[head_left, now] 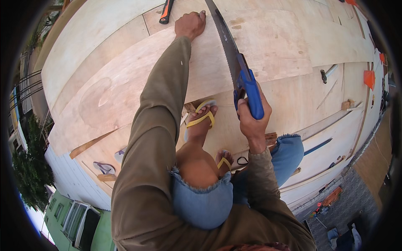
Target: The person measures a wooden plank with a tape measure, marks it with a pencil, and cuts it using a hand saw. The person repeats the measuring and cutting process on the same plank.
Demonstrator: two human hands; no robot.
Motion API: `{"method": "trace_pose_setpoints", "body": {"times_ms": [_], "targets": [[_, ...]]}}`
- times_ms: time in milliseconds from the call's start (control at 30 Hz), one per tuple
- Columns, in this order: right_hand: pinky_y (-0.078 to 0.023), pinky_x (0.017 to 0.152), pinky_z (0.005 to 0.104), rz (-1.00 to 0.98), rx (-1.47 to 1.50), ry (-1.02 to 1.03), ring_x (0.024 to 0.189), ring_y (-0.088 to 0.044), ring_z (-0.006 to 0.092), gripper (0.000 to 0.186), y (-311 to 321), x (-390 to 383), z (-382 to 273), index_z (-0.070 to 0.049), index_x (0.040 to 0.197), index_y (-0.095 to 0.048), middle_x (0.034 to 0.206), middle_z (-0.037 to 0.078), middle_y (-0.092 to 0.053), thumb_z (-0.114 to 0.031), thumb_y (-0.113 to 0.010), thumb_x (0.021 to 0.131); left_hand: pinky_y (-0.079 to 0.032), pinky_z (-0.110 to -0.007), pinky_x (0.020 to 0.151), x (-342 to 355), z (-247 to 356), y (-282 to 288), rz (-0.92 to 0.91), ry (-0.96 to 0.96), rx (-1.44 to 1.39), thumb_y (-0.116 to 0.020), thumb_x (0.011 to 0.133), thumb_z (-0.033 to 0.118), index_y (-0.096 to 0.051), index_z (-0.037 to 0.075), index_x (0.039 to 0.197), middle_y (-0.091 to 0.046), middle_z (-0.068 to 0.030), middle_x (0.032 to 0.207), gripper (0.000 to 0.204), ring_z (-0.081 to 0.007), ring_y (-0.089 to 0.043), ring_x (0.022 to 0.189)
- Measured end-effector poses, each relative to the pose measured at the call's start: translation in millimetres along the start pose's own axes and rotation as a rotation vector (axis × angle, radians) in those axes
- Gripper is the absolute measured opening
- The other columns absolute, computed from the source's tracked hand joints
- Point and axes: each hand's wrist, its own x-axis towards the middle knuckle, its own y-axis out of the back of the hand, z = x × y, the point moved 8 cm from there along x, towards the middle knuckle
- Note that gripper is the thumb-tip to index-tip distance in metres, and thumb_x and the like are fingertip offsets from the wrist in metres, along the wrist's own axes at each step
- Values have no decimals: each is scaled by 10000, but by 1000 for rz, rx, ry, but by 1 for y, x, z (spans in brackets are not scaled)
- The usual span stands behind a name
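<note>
My right hand (256, 125) is wrapped round the blue handle of a handsaw (226, 39). Its dark toothed blade points away from me over a pale plywood sheet (268, 46) and runs out of view at the top. To the left of the blade, my left hand (190, 26) rests as a closed fist on the same sheet. Nothing shows in its fingers. Just beyond that fist lies a tool with an orange and black handle (166, 11), its far end cut off by the picture's edge.
My foot in a yellow-strapped flip-flop (201, 119) stands at the sheet's near edge. A hammer (329, 73), small wood blocks (347, 104) and a dark blue strip (318, 146) lie to the right. Loose slippers (104, 168) sit at left, near a corrugated roof (75, 178).
</note>
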Motion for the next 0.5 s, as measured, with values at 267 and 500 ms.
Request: {"method": "trace_pose_setpoints", "body": {"times_ms": [267, 500], "targets": [[-515, 842, 257, -27, -36, 69, 948, -630, 125, 566, 1, 18, 20, 85, 1405, -513, 1104, 110, -680, 57, -575, 843, -553, -482, 854, -3, 1, -1, 30, 18, 2, -333, 1049, 494, -753, 43, 1033, -746, -206, 989, 616, -393, -716, 953], [-504, 878, 251, -64, -104, 99, 984, -643, 133, 562, 15, -27, 8, 94, 1394, -517, 1155, 130, -682, 64, -552, 834, -550, -482, 862, -1, 0, 1, 20, 7, -5, -333, 1048, 487, -750, 57, 1058, -748, -190, 1014, 599, -385, -711, 976]]}}
